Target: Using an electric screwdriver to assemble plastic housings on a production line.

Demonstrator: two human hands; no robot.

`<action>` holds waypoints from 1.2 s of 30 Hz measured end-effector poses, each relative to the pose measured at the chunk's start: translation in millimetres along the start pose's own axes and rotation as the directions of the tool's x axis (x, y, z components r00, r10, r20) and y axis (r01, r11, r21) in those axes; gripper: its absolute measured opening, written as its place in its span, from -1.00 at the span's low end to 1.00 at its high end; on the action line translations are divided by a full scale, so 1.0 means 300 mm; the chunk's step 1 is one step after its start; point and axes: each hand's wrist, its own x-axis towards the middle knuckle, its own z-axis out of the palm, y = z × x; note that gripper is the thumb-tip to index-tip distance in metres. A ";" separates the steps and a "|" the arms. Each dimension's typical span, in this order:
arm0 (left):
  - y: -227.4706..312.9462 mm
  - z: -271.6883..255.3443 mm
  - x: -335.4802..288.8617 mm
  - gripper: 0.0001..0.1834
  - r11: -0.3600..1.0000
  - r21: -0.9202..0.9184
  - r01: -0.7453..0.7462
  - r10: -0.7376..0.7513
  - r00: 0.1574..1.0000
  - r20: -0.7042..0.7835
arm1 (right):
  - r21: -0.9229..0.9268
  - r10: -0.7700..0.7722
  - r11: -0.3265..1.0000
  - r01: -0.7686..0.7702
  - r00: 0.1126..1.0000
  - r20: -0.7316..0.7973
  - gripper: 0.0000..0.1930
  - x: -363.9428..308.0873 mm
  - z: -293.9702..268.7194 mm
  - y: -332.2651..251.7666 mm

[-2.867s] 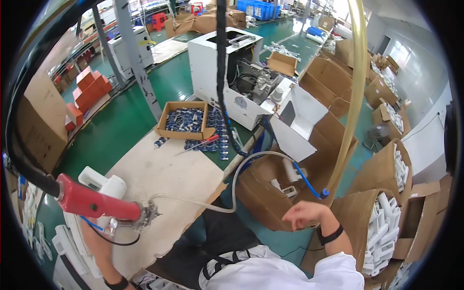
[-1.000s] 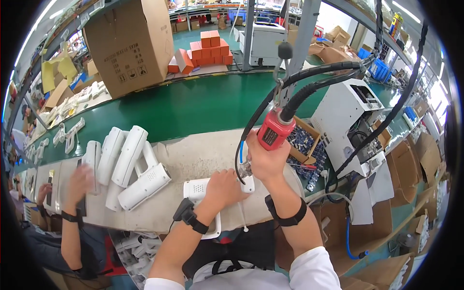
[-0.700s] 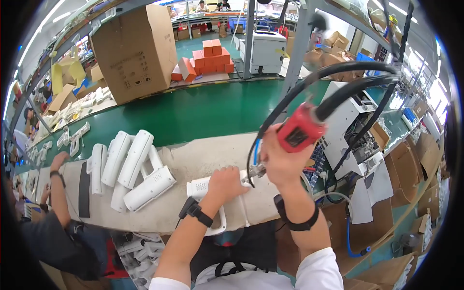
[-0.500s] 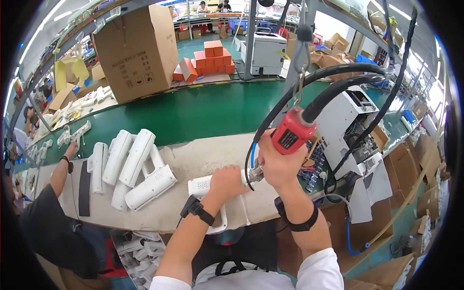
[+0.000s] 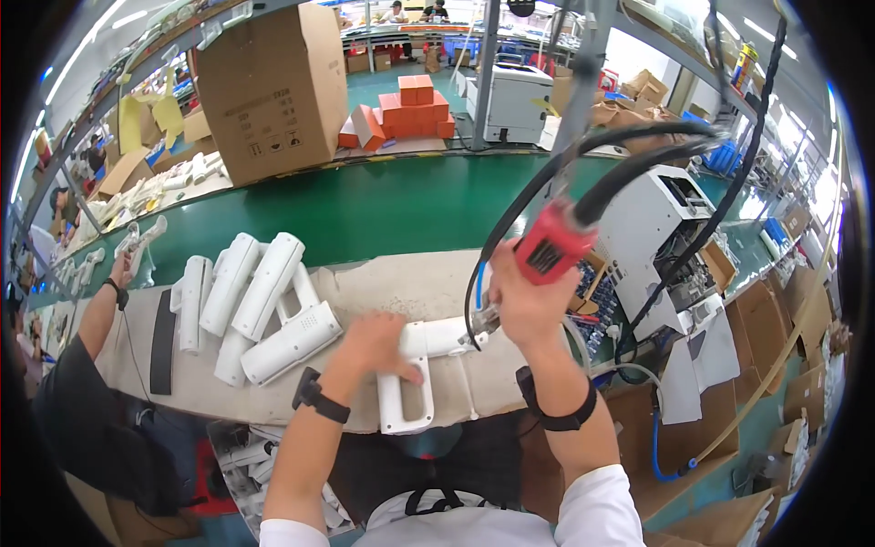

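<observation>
By the right grip (image 5: 533,305), a red power tool (image 5: 554,242) is being clasped, its body wrapped by the fingers. The left grip (image 5: 380,345), blurred, is being held over the left end of a white housing (image 5: 445,336), its thumb lying by the opening of the looped handle (image 5: 389,401); whether it is spread or pressed together cannot be told. The housing is being positioned between both grips, its right end just beside the metal nose (image 5: 486,321) of the tool. The handle is being pointed nearward from the left grip, to the near edge of the cardboard sheet (image 5: 406,278). Left of the left grip, only a narrow gap is being left before piled white housings (image 5: 273,287). Beyond both grips, wider room is being given by the sheet, bordered by a green surface (image 5: 365,214). Right of the right grip, space is being limited by small blue parts (image 5: 602,305) and a white machine (image 5: 629,223).
</observation>
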 end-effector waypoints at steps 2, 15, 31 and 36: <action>-0.003 0.018 -0.002 -0.02 0.999 -0.037 0.028 -0.028 0.999 0.023 | 0.099 -0.038 0.994 0.039 0.999 -0.015 -0.88 0.018 0.058 -0.110; 0.027 0.010 0.005 -0.01 0.985 -0.122 0.124 -0.107 0.985 0.138 | 0.099 0.075 0.992 -0.080 0.996 0.055 -0.78 0.041 0.253 0.086; 0.013 0.041 0.066 0.00 0.969 -0.236 0.076 -0.092 0.994 -0.058 | 0.085 -0.023 0.996 0.021 0.999 0.032 -0.90 0.029 0.170 -0.045; 0.011 0.054 0.067 -0.03 0.976 -0.202 0.080 -0.106 0.987 -0.124 | 0.003 -0.008 1.000 0.008 0.997 0.082 -0.90 -0.002 0.169 0.011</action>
